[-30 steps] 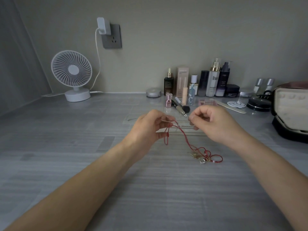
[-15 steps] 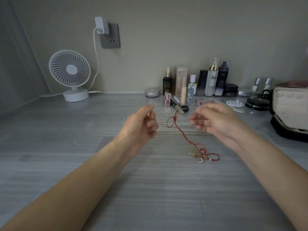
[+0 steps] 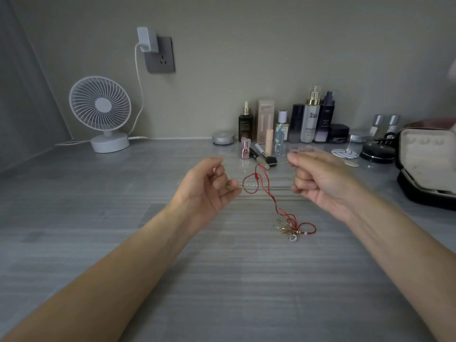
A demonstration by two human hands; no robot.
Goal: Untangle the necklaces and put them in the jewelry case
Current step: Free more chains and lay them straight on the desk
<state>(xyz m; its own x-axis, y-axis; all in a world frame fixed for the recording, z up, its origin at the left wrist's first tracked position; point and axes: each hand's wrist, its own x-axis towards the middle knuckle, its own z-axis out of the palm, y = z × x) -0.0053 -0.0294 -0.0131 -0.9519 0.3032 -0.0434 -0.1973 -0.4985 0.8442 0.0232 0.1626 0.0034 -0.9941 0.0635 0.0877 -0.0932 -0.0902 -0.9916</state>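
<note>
You have only just started the job, I think. Nearest you, the knot of charms (image 3: 291,229) lies on the worktop (image 3: 222,280), at six o'clock from the gap between your hands. The red cord (image 3: 271,196) climbs up from it and loops over a thin silver chain (image 3: 276,178). Your left hand (image 3: 207,188) and right hand (image 3: 323,181) each pinch that chain, pulled flat between them. The jewelry case (image 3: 424,166) sits open at three o'clock, and I see no necklace inside.
</note>
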